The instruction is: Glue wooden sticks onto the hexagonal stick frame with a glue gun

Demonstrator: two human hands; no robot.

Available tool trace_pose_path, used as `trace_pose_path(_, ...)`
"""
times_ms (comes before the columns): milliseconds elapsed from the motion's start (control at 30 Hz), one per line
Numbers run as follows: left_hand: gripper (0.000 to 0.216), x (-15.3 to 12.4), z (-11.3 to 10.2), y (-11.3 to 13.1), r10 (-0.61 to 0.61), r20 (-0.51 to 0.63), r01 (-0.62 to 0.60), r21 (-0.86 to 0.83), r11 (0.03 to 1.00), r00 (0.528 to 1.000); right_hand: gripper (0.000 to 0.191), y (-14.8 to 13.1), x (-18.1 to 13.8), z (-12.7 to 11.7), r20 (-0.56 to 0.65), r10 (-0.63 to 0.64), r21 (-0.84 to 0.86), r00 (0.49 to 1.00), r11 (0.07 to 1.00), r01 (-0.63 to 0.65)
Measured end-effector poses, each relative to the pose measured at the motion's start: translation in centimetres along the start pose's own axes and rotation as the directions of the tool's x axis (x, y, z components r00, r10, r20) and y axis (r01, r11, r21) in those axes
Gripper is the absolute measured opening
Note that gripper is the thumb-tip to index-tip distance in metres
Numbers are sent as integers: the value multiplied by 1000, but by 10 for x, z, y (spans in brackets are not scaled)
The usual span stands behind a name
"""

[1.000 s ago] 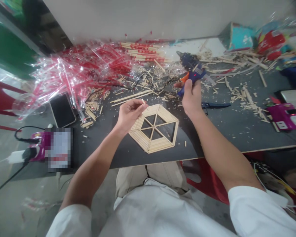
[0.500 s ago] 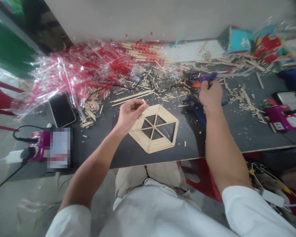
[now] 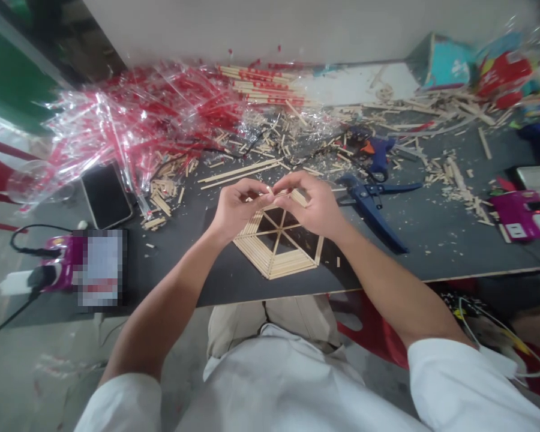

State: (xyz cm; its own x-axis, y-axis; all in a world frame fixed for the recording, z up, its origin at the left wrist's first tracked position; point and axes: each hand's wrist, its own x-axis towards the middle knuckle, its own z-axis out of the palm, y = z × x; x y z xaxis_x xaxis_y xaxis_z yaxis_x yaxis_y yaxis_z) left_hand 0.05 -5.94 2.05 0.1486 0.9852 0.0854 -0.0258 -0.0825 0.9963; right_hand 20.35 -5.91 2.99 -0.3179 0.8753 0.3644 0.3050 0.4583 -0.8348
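Observation:
A hexagon of glued wooden sticks (image 3: 279,252) with spokes lies flat on the dark table (image 3: 432,252) in front of me. My left hand (image 3: 236,207) and my right hand (image 3: 310,204) meet over its far edge. Both pinch one short wooden stick (image 3: 279,193) between fingertips, just above the hexagon. A blue glue gun (image 3: 375,150) with an orange trigger lies on the table to the right, apart from my hands. Blue-handled cutters (image 3: 373,204) lie beside my right wrist.
A heap of red and clear plastic wrappers (image 3: 130,132) covers the far left. A dark phone (image 3: 105,195) lies at the left, a purple power strip (image 3: 67,264) near the left edge. Stick offcuts (image 3: 270,150) litter the back. Another purple box (image 3: 522,213) sits right.
My right hand set the glue gun down at the back right, then came left to join my left hand on the stick over the hexagon.

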Motion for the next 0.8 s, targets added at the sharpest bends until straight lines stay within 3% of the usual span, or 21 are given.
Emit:
trace_pose_path(133,42,1,0,2,45,5,-45,6,999,999,45,3,-1,3,-9,82,190,997,979,-79)
trace_pose_path(333,38,1,-2,3,-3,75,4,-8,1000,997,49,3,0,5,-10,119,256,993,960,-112)
trace_pose_path(467,35,3,-9,3,-81,58,80,31,996,995,33,6,0,2,-69,93,151,993,985,-82)
trace_pose_path(600,20,10,-18,1,-25,-61,35,166,986,998,11,9,1,-9,-112,25,-99,993,994,-37)
trace_pose_path(700,10,14,-27,0,103,-91,-49,463,885,990,4,10,2,-15,-86,-19,-242,996,970,-2)
trace_pose_path(800,12,14,-34,0,143,9,-112,664,739,990,9,12,2,-16,0,-74,-315,997,947,71)
